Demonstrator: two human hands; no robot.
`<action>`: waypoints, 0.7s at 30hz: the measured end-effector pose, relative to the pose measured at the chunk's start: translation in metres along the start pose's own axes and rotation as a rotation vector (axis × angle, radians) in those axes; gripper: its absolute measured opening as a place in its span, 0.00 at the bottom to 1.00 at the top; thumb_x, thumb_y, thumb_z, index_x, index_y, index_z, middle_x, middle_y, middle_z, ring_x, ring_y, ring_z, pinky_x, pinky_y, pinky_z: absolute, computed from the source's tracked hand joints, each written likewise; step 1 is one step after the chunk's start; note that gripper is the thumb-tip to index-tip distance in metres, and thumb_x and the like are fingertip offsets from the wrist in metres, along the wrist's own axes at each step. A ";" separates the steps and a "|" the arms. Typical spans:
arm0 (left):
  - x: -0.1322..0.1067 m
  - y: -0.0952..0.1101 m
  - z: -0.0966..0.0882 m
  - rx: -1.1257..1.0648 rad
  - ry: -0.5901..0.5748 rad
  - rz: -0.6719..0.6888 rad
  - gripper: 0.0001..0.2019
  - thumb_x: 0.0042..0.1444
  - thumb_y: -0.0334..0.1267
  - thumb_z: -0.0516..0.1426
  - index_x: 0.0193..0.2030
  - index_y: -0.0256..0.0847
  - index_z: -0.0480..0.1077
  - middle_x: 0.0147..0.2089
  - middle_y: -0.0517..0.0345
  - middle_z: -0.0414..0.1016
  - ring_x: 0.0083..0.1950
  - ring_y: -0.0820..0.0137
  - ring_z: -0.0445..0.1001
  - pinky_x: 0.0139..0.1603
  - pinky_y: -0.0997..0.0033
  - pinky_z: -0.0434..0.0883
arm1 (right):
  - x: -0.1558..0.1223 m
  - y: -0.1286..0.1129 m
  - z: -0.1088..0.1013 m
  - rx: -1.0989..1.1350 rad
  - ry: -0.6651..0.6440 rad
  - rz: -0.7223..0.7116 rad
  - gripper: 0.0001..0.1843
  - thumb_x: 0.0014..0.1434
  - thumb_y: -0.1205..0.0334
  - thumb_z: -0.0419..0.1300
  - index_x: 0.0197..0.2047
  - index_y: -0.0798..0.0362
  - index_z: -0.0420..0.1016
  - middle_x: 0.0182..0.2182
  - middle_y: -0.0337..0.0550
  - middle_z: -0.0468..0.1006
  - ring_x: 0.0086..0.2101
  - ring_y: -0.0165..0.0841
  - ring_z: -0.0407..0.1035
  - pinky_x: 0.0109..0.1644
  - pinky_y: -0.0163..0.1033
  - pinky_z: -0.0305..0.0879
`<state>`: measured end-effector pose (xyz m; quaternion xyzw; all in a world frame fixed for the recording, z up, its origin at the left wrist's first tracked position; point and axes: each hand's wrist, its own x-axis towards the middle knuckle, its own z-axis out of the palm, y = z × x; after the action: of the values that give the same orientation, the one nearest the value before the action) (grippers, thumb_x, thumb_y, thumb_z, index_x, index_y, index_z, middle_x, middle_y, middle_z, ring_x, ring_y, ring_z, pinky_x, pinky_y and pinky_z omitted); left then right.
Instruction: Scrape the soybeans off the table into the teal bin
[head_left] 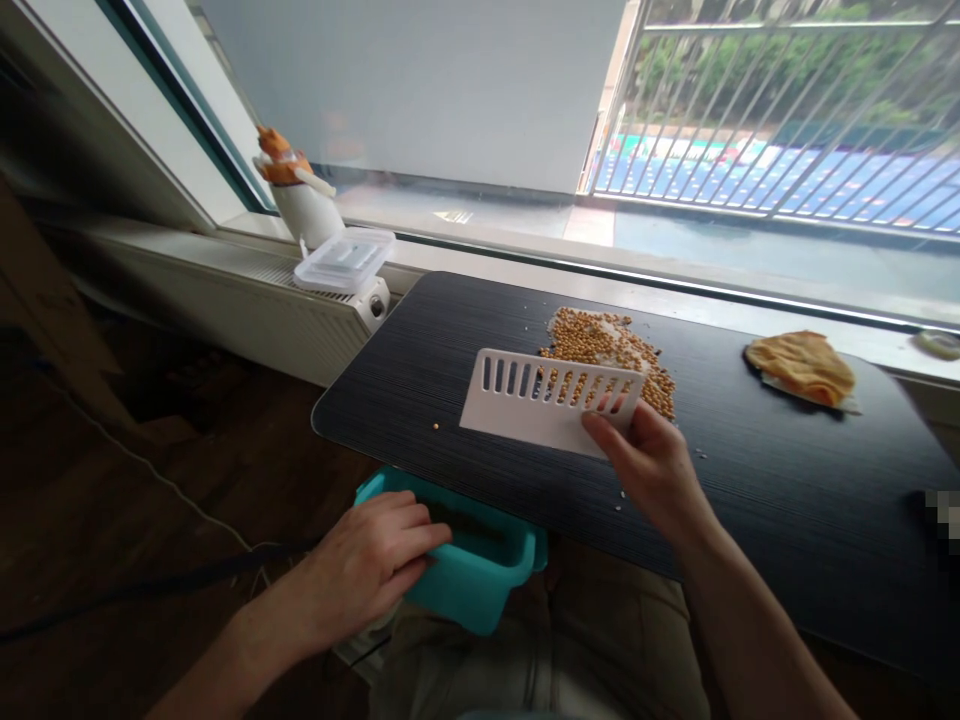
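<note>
Right hand [652, 465], fingers pinched on the scraper [551, 400], leans it against the seeds [607, 355]; left hand [367, 565], fingers clamped on the tub [480, 565], steadies it below the table [750, 500] edge.

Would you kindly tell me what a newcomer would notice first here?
The right hand holds a white slotted scraper against a pile of tan grains on the black table. The left hand holds a teal tub below its near edge. An orange cloth lies far right.
</note>
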<state>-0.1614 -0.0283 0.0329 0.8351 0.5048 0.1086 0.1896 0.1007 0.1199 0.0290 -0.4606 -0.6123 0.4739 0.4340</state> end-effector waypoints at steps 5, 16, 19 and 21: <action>-0.016 -0.009 -0.007 0.010 0.018 -0.042 0.12 0.62 0.24 0.51 0.45 0.40 0.72 0.37 0.55 0.73 0.39 0.63 0.70 0.40 0.66 0.66 | 0.022 0.000 0.051 0.026 -0.090 -0.078 0.10 0.56 0.54 0.62 0.33 0.52 0.71 0.24 0.35 0.69 0.24 0.28 0.61 0.29 0.33 0.61; -0.024 -0.003 -0.004 -0.015 0.076 -0.025 0.12 0.63 0.24 0.50 0.45 0.42 0.72 0.37 0.56 0.73 0.38 0.63 0.70 0.39 0.68 0.65 | -0.031 0.000 -0.004 -0.088 -0.127 -0.122 0.07 0.60 0.57 0.62 0.37 0.51 0.76 0.30 0.39 0.78 0.28 0.32 0.70 0.33 0.36 0.68; -0.003 0.011 0.007 -0.097 -0.016 0.007 0.12 0.61 0.22 0.52 0.42 0.41 0.71 0.36 0.57 0.71 0.37 0.64 0.69 0.38 0.68 0.63 | -0.043 0.002 -0.051 -0.204 0.238 -0.111 0.06 0.57 0.57 0.66 0.37 0.49 0.77 0.31 0.40 0.80 0.30 0.34 0.72 0.35 0.38 0.70; 0.014 0.023 0.013 -0.113 -0.066 0.039 0.10 0.61 0.22 0.54 0.41 0.41 0.71 0.36 0.57 0.71 0.38 0.64 0.68 0.39 0.68 0.63 | -0.047 0.003 -0.077 -0.302 0.428 -0.083 0.08 0.54 0.55 0.68 0.35 0.48 0.77 0.31 0.40 0.80 0.31 0.36 0.73 0.38 0.41 0.71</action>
<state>-0.1316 -0.0279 0.0302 0.8358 0.4752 0.1131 0.2506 0.1854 0.0884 0.0347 -0.5846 -0.5888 0.2507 0.4988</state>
